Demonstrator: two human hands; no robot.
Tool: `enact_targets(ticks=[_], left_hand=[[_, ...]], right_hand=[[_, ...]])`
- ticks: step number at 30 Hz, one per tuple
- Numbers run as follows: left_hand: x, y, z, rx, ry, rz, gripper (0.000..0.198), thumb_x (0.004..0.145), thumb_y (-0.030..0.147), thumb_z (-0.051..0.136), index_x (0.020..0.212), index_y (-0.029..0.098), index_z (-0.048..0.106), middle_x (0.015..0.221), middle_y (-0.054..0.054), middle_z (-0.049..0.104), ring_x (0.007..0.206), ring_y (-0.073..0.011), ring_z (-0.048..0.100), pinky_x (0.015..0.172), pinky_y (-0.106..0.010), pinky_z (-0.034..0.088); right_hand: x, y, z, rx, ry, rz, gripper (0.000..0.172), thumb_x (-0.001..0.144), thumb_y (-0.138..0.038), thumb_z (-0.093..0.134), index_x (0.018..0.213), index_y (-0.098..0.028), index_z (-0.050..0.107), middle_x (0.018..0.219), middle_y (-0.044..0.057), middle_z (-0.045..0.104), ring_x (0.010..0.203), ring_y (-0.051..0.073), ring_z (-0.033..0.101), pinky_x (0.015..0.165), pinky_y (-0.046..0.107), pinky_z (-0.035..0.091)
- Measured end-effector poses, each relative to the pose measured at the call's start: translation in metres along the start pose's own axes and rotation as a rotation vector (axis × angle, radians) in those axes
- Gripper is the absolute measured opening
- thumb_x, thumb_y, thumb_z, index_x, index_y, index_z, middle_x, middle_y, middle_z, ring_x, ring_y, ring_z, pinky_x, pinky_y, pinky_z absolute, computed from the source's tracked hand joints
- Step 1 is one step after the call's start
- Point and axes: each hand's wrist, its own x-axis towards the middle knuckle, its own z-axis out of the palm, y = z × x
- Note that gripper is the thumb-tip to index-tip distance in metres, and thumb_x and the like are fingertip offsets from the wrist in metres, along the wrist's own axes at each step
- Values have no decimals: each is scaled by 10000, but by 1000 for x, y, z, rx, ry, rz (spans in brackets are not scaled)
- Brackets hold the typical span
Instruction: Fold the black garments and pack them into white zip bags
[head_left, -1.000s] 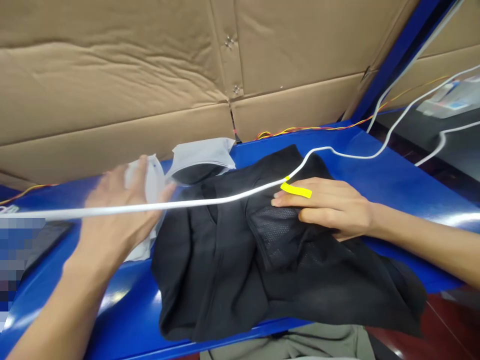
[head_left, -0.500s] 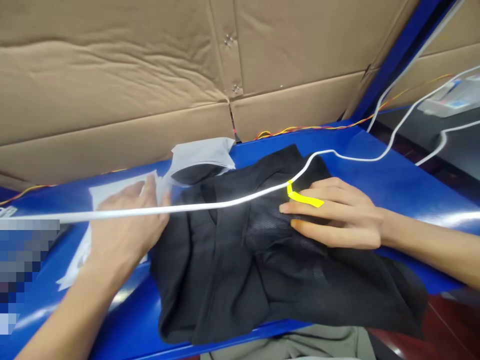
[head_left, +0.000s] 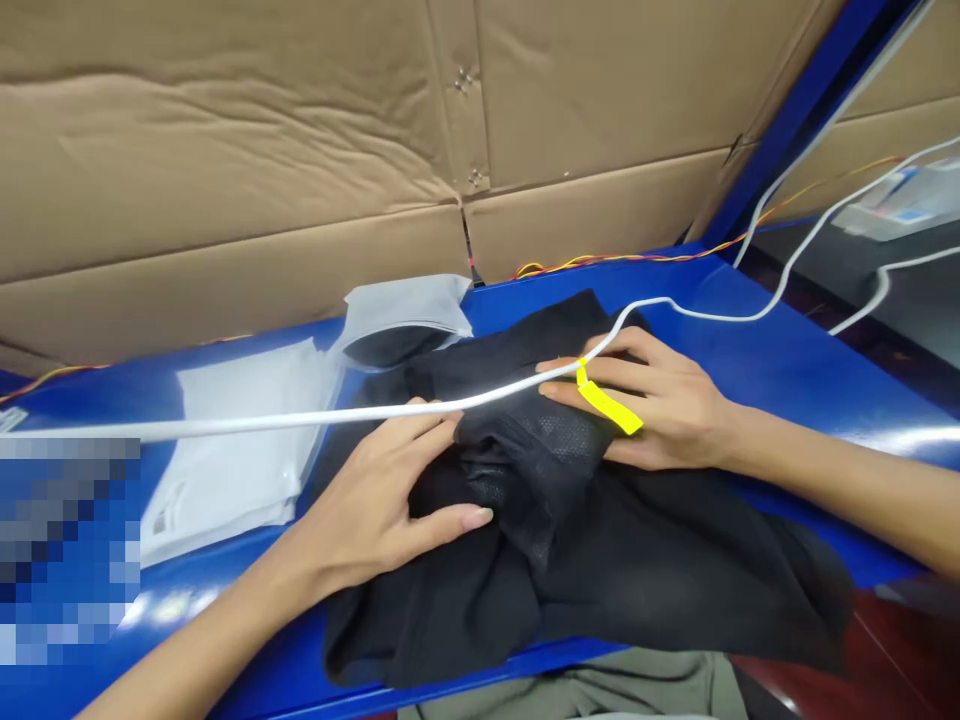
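Observation:
A black garment [head_left: 645, 560] lies crumpled across the blue table, with a mesh-like textured patch bunched in its middle. My left hand [head_left: 382, 500] rests on its left part, thumb stretched apart from the fingers beside a raised fold; some fingertips are hidden by the cloth and a white cable. On the upper right of the garment lies my right hand [head_left: 660, 400], fingers extended and spread over the fabric. The white cable [head_left: 510, 392] with a yellow tag [head_left: 611, 407] crosses in front of both hands.
White plastic packets [head_left: 232, 440] lie on the blue table [head_left: 720, 370] at the left. Behind the garment is another white bag [head_left: 405, 305] with something black showing. A cardboard wall [head_left: 247, 170] closes off the back; twisted coloured wires [head_left: 592, 258] run along it.
My left hand has moved right from the white packets onto the garment. My right hand has shifted slightly up and left. The mesh-like part is now more bunched and raised between them.

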Motion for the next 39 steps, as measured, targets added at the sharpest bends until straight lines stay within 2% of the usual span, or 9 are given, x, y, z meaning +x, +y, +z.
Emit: enact_targets(ticks=[4,7,9,13,17,22,26,32,39], left_hand=[[4,2,-4,-216,-74,-227,802,889,825,575,1450,256,646,1467,-103,671,1356,-395,612,1164,-547,508],[6,0,-3,-317,-66,-285,824,830,741,711,1487,256,602,1515,-109,629,1319,-389,644,1134,-522,543],[7,-3,0,-352,-42,-311,822,814,642,776,1508,252,570,1520,-130,625,1321,-383,652,1135,-517,546],[7,-5,5,-423,-35,-315,834,853,529,775,1580,253,475,1486,-134,663,1348,-367,652,1130,-506,549],[10,-4,6,-457,29,-249,544,910,507,721,1392,266,648,1534,-89,624,1268,-327,687,1033,-428,595],[16,-6,9,-628,100,-327,468,970,504,670,1376,272,645,1057,-52,770,883,-218,712,802,-331,602],[17,-3,9,-631,136,-369,588,940,568,690,1433,256,619,830,-15,700,825,-225,699,762,-328,599],[10,6,8,-342,69,-329,911,813,645,819,1610,359,481,1364,-70,708,1182,-334,703,1015,-457,600],[12,4,7,-399,14,-290,822,920,591,737,1646,377,417,1712,-54,441,1323,-342,659,1126,-493,556]], right_hand=[[6,-20,-3,28,180,69,525,956,-281,778,1446,-170,630,1142,110,816,896,253,661,773,427,619],[11,-30,-8,82,176,93,398,959,-315,788,1306,-140,697,1081,116,823,835,225,661,739,403,610],[13,-31,-11,116,135,114,339,968,-356,771,1238,-155,727,1100,119,820,886,241,693,790,429,623],[12,-24,-12,235,69,202,386,969,-389,736,1306,-201,724,1295,143,767,1288,342,675,1090,551,570],[9,-18,-10,347,59,338,317,979,-317,727,1287,-240,732,1222,85,808,1102,256,783,985,379,641],[9,-18,-7,220,212,418,213,953,-336,761,1161,-290,774,1110,28,842,999,272,819,914,360,671],[12,-16,-7,206,121,468,283,954,-370,748,1222,-280,748,1171,41,828,1033,282,809,937,382,661],[15,-5,-9,294,12,530,346,959,-300,694,1301,-264,731,1241,32,810,1043,271,800,978,395,634],[15,11,-11,316,24,739,326,952,-448,718,1232,-285,755,1230,32,804,1074,322,776,996,508,625]])
